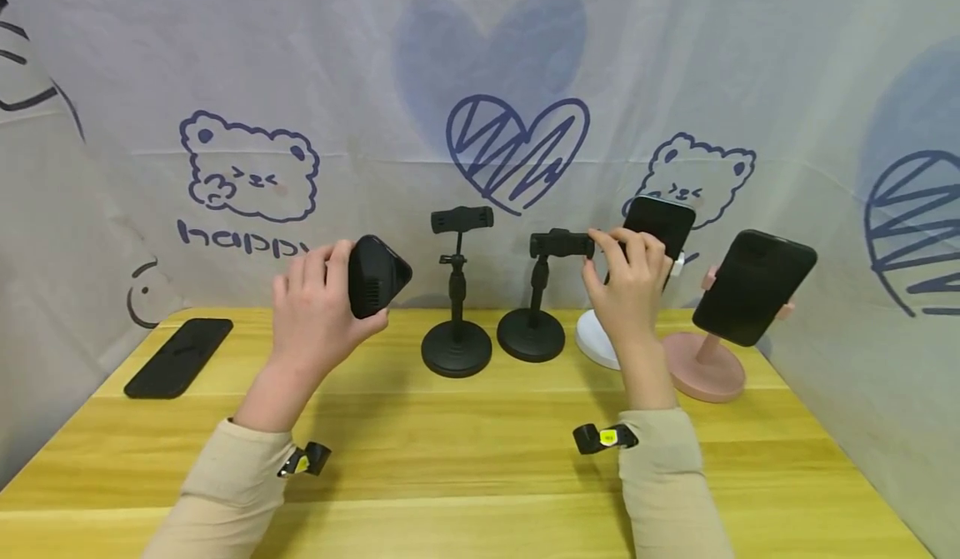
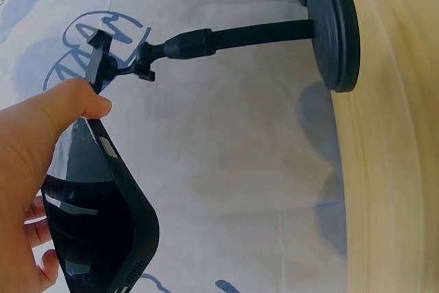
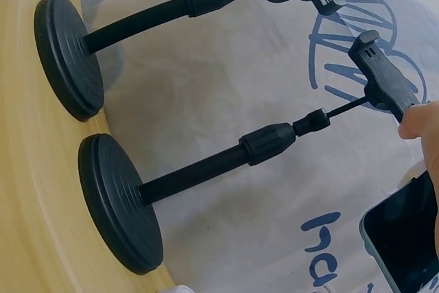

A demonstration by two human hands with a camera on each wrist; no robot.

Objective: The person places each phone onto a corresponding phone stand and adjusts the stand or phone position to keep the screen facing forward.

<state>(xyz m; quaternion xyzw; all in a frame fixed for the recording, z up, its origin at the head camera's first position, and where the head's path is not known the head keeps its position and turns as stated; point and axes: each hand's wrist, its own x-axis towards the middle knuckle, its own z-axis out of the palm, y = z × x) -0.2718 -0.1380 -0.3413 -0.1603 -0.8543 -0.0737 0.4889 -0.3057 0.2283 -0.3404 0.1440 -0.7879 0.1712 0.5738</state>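
Observation:
Raised over the left part of the table, my left hand (image 1: 311, 309) grips a black smartphone (image 2: 89, 217), thumb on one edge and fingers on the other. Its glossy screen shows in the left wrist view. My right hand (image 1: 633, 280) pinches the right end of the holder clamp (image 3: 384, 77) on the right-hand black phone stand (image 1: 531, 334). That clamp holds no phone. Left of it stands a second black phone stand (image 1: 456, 349), its clamp also bare and higher up. The held phone is to the left of both black stands, apart from them.
A white phone stand (image 1: 596, 338) bearing a dark phone (image 1: 660, 222) is partly hidden behind my right hand. Farther right, a pink phone stand (image 1: 705, 371) carries another phone (image 1: 753, 288). One more phone (image 1: 180, 357) lies flat at the wooden table's left. A patterned cloth (image 1: 360, 59) hangs behind.

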